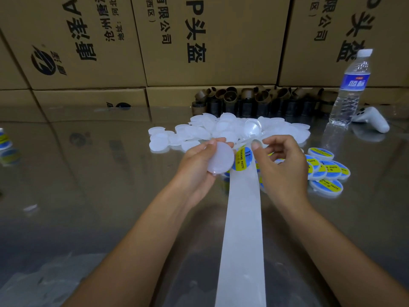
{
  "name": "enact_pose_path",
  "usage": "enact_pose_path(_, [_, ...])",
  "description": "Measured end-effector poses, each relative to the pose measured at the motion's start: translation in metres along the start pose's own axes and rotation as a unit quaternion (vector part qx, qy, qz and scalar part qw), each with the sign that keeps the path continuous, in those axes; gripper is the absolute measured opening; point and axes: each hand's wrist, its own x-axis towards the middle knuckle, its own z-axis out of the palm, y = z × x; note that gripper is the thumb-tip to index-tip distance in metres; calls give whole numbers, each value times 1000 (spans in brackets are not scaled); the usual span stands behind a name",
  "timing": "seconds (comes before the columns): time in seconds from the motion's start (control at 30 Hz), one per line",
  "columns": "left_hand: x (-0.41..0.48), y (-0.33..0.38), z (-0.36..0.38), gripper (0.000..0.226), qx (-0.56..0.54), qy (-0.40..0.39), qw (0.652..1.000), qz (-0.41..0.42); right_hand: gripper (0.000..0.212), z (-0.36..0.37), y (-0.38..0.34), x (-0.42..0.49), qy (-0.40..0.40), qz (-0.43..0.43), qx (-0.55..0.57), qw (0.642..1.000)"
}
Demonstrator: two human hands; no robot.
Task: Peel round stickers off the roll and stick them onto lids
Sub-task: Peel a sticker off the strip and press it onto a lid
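Observation:
My left hand (197, 165) grips a plain white round lid (221, 158) by its edge, tilted toward me. Right beside it a blue and yellow round sticker (242, 158) sits at the top of the white backing strip (242, 229), which runs down the table toward me. My right hand (283, 165) has its thumb and fingers curled at the sticker's upper right edge, and seems to pinch it. A heap of bare white lids (221, 129) lies just behind my hands. Several stickered lids (327, 171) lie to the right of my right hand.
The table (88, 173) is shiny metal. A water bottle (349, 89) stands at the back right beside a white controller (371, 119). Brown cardboard roll cores (254, 100) line up behind the lids. Cardboard boxes (199, 41) form a wall at the back. A stickered item (4, 138) sits at the left edge.

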Motion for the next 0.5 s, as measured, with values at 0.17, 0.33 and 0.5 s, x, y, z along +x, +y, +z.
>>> enact_pose_path(0.17, [3,0,-7,23,32,19,999,10,20,-1,9,0,-58,96,-13,994])
enact_pose_path(0.33, [4,-2,-8,21,53,49,997,8,22,-2,6,2,-81,122,8,989])
enact_pose_path(0.5, [1,-3,-6,19,161,86,983,-23,28,-2,0,3,-86,150,81,982])
